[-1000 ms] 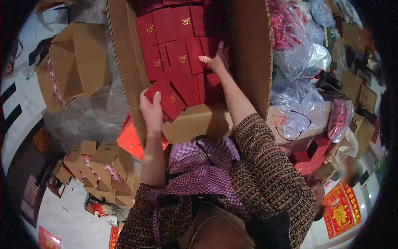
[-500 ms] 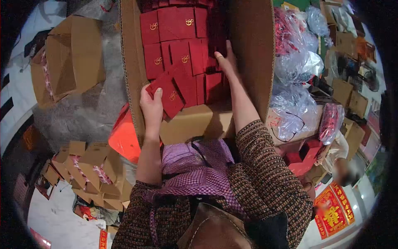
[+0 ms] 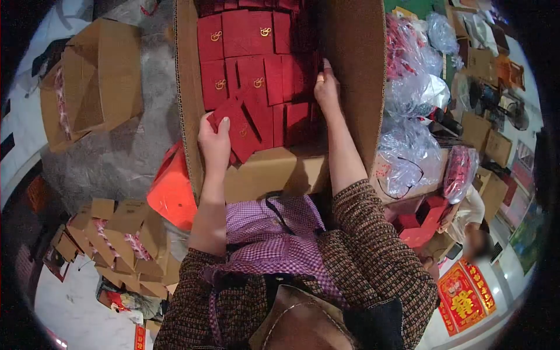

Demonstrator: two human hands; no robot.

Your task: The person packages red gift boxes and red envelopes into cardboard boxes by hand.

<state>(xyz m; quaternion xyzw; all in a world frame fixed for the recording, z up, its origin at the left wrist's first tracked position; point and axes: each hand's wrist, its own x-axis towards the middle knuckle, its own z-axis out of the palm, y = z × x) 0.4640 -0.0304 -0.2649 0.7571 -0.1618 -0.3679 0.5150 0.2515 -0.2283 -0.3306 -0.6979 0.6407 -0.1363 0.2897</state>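
While left hand [image 3: 214, 143] pinches a tilted red packet [image 3: 240, 125] at the carton's [image 3: 353, 70] near-left corner, right hand [image 3: 326, 88] lies flat and open against the packed rows [image 3: 245, 35] by the right wall. I judge this the filling step. The next move calls for squaring it to its gap. Packet: dark red, flat, gold emblem.

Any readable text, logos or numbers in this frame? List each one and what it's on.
Nothing here reads cleanly enough to quote.
Red boxes in the carton, and the tilted box in the left hand: gold curled emblem, no legible letters.
Red poster, lower right: gold Chinese characters, too blurred to quote.
Red strip, bottom edge: gold marks, too small to read.
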